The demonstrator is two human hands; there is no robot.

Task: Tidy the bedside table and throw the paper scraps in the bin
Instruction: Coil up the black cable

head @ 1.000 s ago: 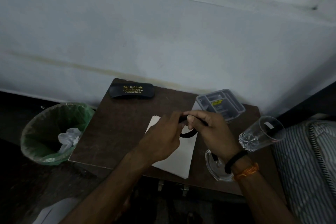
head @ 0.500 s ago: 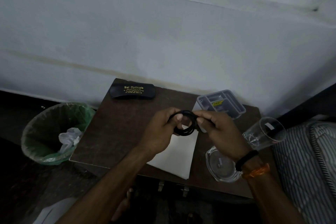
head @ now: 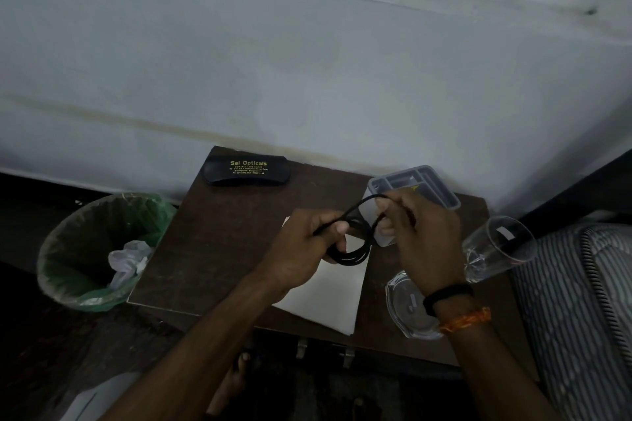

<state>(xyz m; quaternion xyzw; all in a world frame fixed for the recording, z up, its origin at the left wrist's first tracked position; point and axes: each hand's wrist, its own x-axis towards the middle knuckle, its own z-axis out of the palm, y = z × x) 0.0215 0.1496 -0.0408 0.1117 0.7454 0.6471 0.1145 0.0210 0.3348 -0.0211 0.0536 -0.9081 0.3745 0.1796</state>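
I have a thin black cable (head: 352,243) between my hands, above the middle of the brown bedside table (head: 219,236). My left hand (head: 301,249) grips the gathered coils, fingers curled round them with the thumb on top; my right hand (head: 420,236) pinches the free loop at about two o'clock from the left. The hands are close but not touching.

To coil it well, I judge each new turn should match the ones already held, and be laid flat against them under my left thumb, so the bundle does not twist or spring apart. I should let the strand slide through my right fingers, not tug it.

The white sheet of paper (head: 325,294) lies on the table directly under my hands, its near corner overhanging the edge at six o'clock. The bin (head: 68,256) with its green liner stands off the table at nine o'clock. A tilted drinking glass (head: 496,249) at three o'clock is close to my right wrist, so my elbow should stay in.
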